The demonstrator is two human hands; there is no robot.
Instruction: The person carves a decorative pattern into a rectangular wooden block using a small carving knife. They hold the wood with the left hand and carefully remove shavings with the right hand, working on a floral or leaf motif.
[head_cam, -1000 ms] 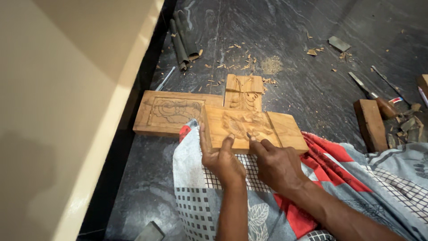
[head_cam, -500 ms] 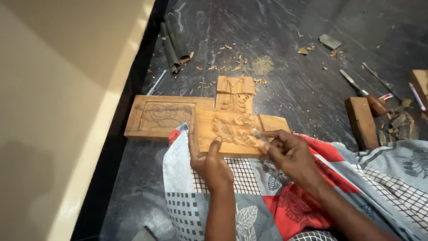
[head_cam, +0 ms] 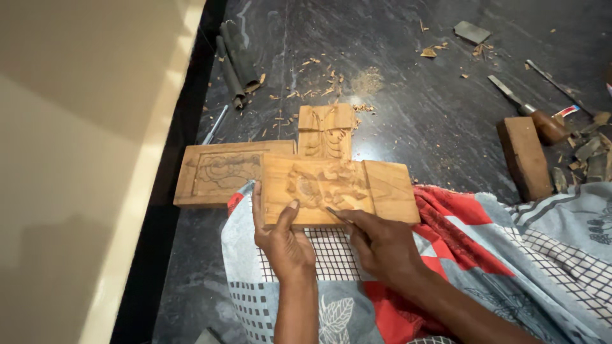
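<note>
The left hand (head_cam: 285, 245) gripped the near left corner of the carved wooden panel (head_cam: 338, 190), thumb on top. The right hand (head_cam: 382, 245) pinched a thin carving tool (head_cam: 336, 214) against the panel's near edge, fingers closed around it.

Woodcarving workshop, floor-level setup. Dark polished stone floor (head_cam: 408, 121) w/ wood chips (head_cam: 319, 79) and sawdust scattered about. Several carved wooden panels (head_cam: 233, 173) w/ relief work lie together, one across a cloth-covered lap. Chisels (head_cam: 513, 95) and other hand tools lie at right, beside a plain wood block (head_cam: 524, 156) and offcuts. Cream wall (head_cam: 76, 159) at left. No bench; work done seated on floor.
</note>
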